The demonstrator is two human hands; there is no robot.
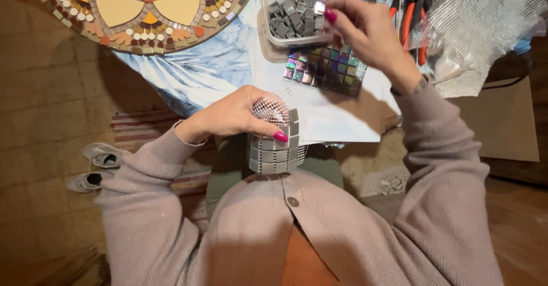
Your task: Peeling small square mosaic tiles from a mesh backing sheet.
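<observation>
Seated at a work table [217,75], a person grips a mesh-backed sheet of grey tiles [275,149] in the left hand [231,116], fingers closed over its curled top just off the table's near edge. Farther in, the right hand [365,32] pinches a single small tile [319,7] over a clear plastic tub of loose grey tiles [299,12]. An iridescent tile sheet [325,69] lies beside the tub; a round mosaic [142,12] occupies the far left corner.

- Worktop [228,69]: covered with a pale blue-and-white sheet.
- Round mosaic [145,9] at far left.
- Clear tub [297,15] of grey tiles.
- Sheet of shimmering tiles [325,69] just beside the tub.
- Red-handled pliers [408,17].
- White mesh [479,23] at right.
</observation>
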